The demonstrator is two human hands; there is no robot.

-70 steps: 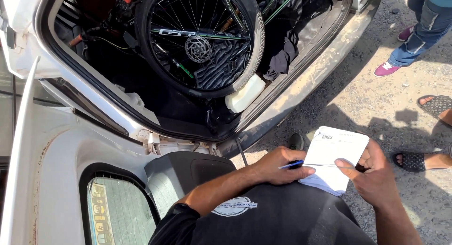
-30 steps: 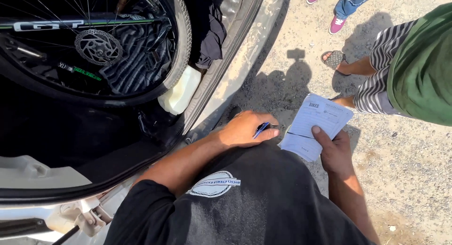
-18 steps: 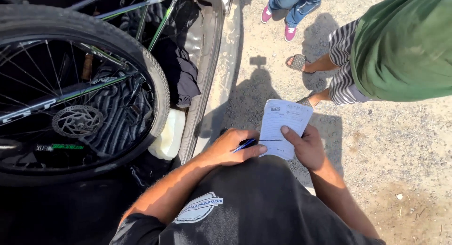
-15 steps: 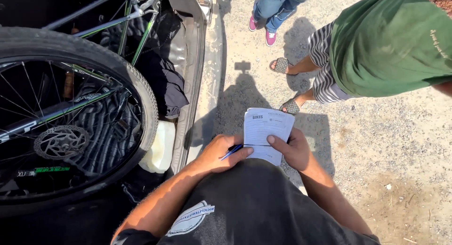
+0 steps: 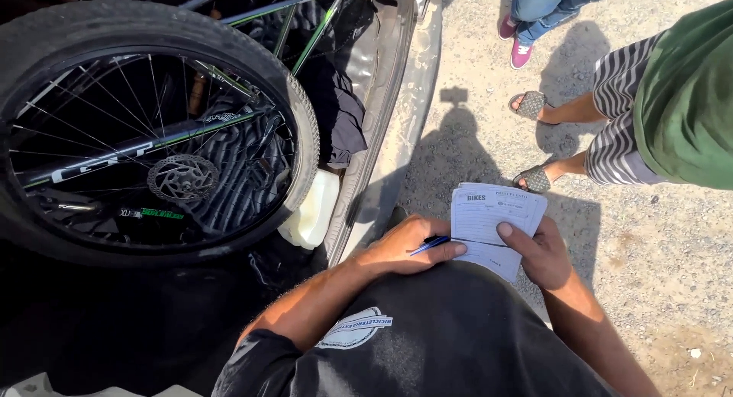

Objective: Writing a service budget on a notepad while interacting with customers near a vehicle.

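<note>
On my far left a bicycle wheel (image 5: pixel 156 137) lies in the open car boot (image 5: pixel 382 99), a pale plastic jug (image 5: pixel 311 218) wedged beside its tyre. My left hand (image 5: pixel 405 246) rests against my dark shirt (image 5: pixel 450 336), its grip pinching a blue pen (image 5: pixel 429 246) whose tip meets the edge of the white printed notepad (image 5: pixel 492 227). My right hand (image 5: pixel 538 252) has its grip pressed on that pad, thumb on top. Further right, a person in striped shorts (image 5: pixel 622 130) and sandals stands on the gravel (image 5: pixel 657 275).
</note>
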